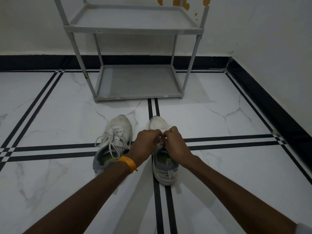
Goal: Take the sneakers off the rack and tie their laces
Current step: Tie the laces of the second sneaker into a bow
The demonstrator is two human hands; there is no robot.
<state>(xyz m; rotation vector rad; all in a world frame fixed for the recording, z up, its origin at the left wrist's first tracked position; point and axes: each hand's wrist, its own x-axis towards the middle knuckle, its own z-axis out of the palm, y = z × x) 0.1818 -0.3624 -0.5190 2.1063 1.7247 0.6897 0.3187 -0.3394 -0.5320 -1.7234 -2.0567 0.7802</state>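
Two white-and-grey sneakers stand side by side on the tiled floor, toes pointing away from me. The left sneaker (116, 132) has its white laces (108, 138) looped in a bow across the tongue. Over the right sneaker (164, 164) both hands meet. My left hand (146, 142), with an orange thread band on the wrist, and my right hand (175, 143) are pinched on that shoe's laces (161, 141), which are mostly hidden by my fingers.
A grey two-shelf shoe rack (135, 29) stands beyond the sneakers against the white wall, both shelves bare. A black skirting (273, 105) runs along the walls; the corner is at the right. White marble floor with black stripes (50, 150) surrounds the shoes.
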